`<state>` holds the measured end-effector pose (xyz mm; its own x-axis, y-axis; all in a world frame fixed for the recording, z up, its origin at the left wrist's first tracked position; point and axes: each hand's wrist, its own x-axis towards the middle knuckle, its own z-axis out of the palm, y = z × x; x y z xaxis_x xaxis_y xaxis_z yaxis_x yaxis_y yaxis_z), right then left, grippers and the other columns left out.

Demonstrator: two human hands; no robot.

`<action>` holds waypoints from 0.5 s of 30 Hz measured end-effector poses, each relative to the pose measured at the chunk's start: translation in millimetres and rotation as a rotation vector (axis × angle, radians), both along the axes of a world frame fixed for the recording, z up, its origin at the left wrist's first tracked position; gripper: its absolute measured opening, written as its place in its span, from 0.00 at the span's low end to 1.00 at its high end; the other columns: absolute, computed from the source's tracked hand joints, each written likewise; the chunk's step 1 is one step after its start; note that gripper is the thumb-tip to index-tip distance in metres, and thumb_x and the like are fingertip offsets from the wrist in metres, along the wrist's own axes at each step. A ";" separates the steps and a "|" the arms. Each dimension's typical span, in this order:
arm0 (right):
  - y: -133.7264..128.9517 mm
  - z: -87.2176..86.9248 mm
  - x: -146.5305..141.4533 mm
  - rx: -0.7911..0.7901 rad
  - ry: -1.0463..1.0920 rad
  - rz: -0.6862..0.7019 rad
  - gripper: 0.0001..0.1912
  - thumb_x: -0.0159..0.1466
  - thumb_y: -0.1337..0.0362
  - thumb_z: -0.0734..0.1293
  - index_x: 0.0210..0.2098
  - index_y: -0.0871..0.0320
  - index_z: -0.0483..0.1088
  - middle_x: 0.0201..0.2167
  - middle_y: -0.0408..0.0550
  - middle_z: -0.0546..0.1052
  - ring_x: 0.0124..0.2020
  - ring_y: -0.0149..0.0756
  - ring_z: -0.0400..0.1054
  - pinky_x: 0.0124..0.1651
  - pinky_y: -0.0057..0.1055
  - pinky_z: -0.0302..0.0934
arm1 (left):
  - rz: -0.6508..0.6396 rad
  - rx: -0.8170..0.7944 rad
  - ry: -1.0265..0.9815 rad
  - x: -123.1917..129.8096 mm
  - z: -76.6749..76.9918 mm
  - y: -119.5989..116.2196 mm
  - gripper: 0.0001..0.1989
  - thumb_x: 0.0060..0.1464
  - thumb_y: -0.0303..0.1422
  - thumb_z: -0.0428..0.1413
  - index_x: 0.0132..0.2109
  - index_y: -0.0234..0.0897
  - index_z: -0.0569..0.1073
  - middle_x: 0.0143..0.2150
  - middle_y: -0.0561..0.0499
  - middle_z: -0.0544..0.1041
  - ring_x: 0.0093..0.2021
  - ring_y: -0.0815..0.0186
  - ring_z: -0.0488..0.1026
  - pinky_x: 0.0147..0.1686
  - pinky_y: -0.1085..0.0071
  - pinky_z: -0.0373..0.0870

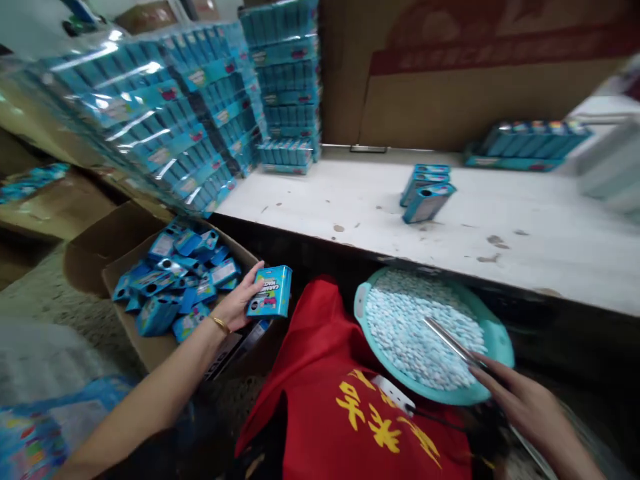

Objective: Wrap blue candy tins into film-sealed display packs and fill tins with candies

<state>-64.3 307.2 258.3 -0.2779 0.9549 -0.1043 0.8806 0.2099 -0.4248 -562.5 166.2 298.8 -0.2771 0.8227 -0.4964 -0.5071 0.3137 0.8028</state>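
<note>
A long white worktable (500,227) is seen across the view, with wrapped stacks of blue boxes (170,113) piled at its left end and a few loose blue boxes (426,193) lying near its middle. Below the table's left end, an open cardboard carton (150,347) is filled with a jumble of small blue boxes. A round teal basin (500,337) heaped with pale blue-white pellets (410,333) is set below the table edge, beside a red garment with yellow characters (340,393). A single blue box (271,292) is held upright just beyond the carton's right edge, pinched at its left side by the closed fingers of the left hand (239,301). A thin metal tool (450,341) is gripped by the right hand (525,400), its tip lying over the pellets.
</note>
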 end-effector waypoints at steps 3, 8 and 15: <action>-4.5 10.5 -15.4 -0.097 0.019 0.037 0.25 0.56 0.47 0.58 0.45 0.55 0.70 0.41 0.49 0.75 0.43 0.44 0.69 0.43 0.35 0.64 | -0.110 -0.056 -0.143 52.0 -20.6 32.5 0.26 0.48 0.33 0.56 0.55 0.45 0.60 0.48 0.48 0.71 0.38 0.66 0.74 0.37 0.70 0.72; -6.7 28.6 -1.4 -0.055 -0.295 0.039 0.20 0.61 0.54 0.55 0.50 0.49 0.66 0.45 0.48 0.73 0.43 0.42 0.68 0.40 0.35 0.62 | -0.428 -0.247 0.064 88.9 -53.9 30.8 0.27 0.43 0.38 0.59 0.52 0.40 0.65 0.51 0.43 0.70 0.48 0.55 0.69 0.46 0.57 0.68; 0.7 16.9 -7.1 -0.093 -0.539 0.037 0.17 0.62 0.58 0.55 0.48 0.49 0.66 0.36 0.49 0.74 0.36 0.39 0.69 0.34 0.31 0.58 | -1.018 0.123 0.672 68.3 -60.6 7.3 0.37 0.41 0.42 0.59 0.59 0.53 0.55 0.66 0.51 0.42 0.62 0.53 0.50 0.54 0.58 0.59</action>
